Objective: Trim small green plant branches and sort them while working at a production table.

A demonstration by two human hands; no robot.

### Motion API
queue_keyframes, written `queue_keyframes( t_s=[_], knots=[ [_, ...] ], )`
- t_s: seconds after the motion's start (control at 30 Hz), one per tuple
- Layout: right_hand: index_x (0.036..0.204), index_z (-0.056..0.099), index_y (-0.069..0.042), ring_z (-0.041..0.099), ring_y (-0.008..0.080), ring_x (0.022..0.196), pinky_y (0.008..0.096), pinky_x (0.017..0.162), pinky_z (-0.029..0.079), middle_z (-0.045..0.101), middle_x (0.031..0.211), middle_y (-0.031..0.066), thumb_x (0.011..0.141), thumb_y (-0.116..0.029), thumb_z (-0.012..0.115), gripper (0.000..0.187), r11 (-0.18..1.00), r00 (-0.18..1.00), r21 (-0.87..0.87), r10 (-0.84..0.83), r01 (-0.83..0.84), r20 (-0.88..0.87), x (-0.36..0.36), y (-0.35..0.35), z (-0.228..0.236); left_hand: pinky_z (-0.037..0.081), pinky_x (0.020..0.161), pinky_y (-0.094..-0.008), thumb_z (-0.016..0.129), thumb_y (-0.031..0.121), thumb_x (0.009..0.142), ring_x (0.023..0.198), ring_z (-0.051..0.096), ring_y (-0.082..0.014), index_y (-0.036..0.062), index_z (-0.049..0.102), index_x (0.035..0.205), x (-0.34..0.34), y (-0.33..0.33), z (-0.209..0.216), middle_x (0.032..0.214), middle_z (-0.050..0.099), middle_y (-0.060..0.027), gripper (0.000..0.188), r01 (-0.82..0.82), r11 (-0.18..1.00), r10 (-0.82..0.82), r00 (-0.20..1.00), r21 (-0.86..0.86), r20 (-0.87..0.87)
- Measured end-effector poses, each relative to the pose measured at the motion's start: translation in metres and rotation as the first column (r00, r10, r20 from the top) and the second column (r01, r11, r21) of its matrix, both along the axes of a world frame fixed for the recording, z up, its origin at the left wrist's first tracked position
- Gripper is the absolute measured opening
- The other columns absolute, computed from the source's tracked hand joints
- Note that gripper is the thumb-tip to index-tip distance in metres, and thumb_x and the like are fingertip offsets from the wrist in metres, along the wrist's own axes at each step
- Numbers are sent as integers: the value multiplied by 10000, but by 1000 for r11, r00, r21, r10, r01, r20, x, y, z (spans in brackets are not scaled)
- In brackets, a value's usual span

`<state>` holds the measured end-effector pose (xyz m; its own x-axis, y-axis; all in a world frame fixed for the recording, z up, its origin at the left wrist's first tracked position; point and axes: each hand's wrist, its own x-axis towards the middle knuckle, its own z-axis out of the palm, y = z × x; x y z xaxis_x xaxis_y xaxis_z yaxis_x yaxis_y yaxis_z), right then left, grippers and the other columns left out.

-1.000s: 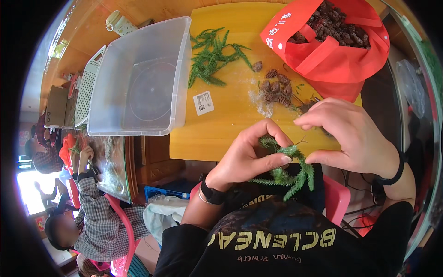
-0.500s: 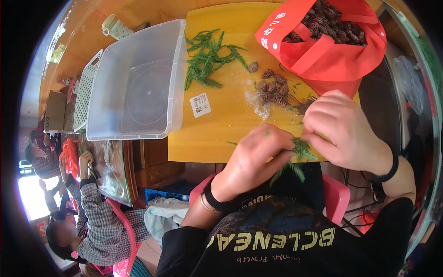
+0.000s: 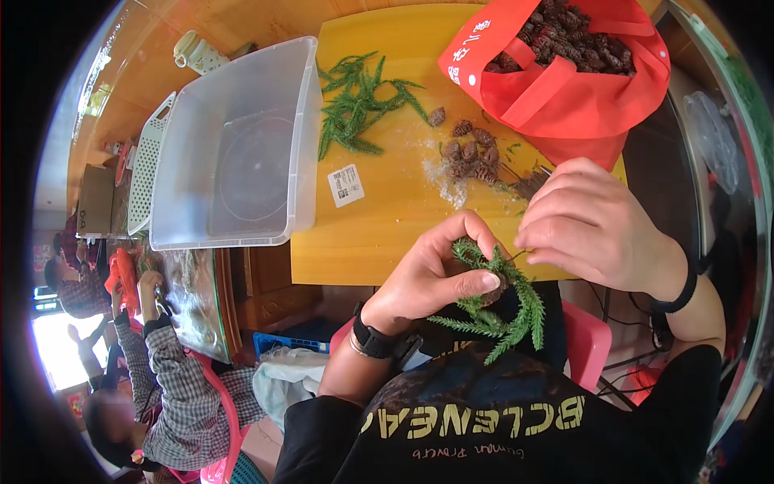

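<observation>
Over the table's near edge, my left hand (image 3: 427,274) grips a green artificial pine sprig (image 3: 526,313) between thumb and fingers. Its needled branches fan out below the thumb, and a brown lump, perhaps a pine cone, shows partly among them. Close on the right, my right hand (image 3: 592,226) is closed in a pinch at a thin dark stem or wire coming from the sprig; the fingertips hide most of it. Beyond the hands lies a small heap of brown pine cones (image 3: 470,155). More green sprigs (image 3: 355,109) are piled farther back to the left.
A red fabric bag (image 3: 564,105) full of pine cones stands at the back right. A clear plastic bin (image 3: 302,161) overhangs the left side of the yellow table (image 3: 355,250). A white label (image 3: 346,185) lies beside it. Another person (image 3: 181,395) sits at lower left.
My left hand has turned, bringing the sprig into fuller view with its branches hanging toward me. My right hand stays near, now pinching at the thin stem.
</observation>
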<state>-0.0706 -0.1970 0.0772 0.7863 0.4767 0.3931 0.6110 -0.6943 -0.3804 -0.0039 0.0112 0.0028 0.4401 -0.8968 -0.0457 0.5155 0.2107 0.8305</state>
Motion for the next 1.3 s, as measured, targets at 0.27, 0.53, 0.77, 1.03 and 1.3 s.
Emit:
queue_keyframes(
  t_s=[0.27, 0.53, 0.77, 1.03, 1.3],
  knots=[
    [717, 572, -77, 577, 204, 713, 346, 689, 435, 588, 736, 11, 690, -120, 699, 136, 1000, 993, 3, -3, 4, -119, 0, 0, 7, 457, 757, -272, 689, 54, 770, 851, 572, -137, 36, 487, 925, 1, 0, 2, 923, 605, -99, 256, 54, 998, -55, 998, 20, 32],
    [746, 527, -18, 566, 199, 661, 298, 627, 426, 566, 707, 59, 746, -25, 642, 115, 918, 847, 237, -163, 318, -506, -6, 2, -2, 490, 662, -310, 706, -47, 670, 768, 610, -252, 26, 520, 846, 0, -14, 9, 880, 629, -124, 267, -265, 924, 318, 128, -277, 939],
    [904, 546, -4, 596, 168, 730, 265, 683, 451, 589, 770, 64, 756, -61, 675, 205, 888, 864, 298, -185, 351, -468, -14, 6, -6, 481, 751, -271, 651, -49, 729, 869, 580, -157, 15, 473, 966, -14, -10, 1, 943, 583, -101, 303, -317, 949, 226, 653, -10, 723],
    [887, 560, -16, 591, 141, 717, 257, 656, 453, 601, 786, 49, 740, -52, 690, 200, 834, 855, 391, -170, 390, -490, -21, 10, -8, 471, 751, -247, 662, -17, 721, 861, 568, -121, 2, 498, 1016, -15, -15, 6, 959, 571, -82, 338, -307, 951, 185, 649, 33, 738],
    [772, 561, 12, 573, 120, 689, 250, 623, 442, 601, 763, 72, 771, 20, 603, 43, 769, 849, 372, -416, 520, -326, -29, -9, -26, 447, 644, -244, 522, 41, 855, 735, 524, -117, 18, 473, 1011, -19, -8, 0, 907, 547, -91, 165, -213, 977, 210, 967, 12, 143]
  ],
)
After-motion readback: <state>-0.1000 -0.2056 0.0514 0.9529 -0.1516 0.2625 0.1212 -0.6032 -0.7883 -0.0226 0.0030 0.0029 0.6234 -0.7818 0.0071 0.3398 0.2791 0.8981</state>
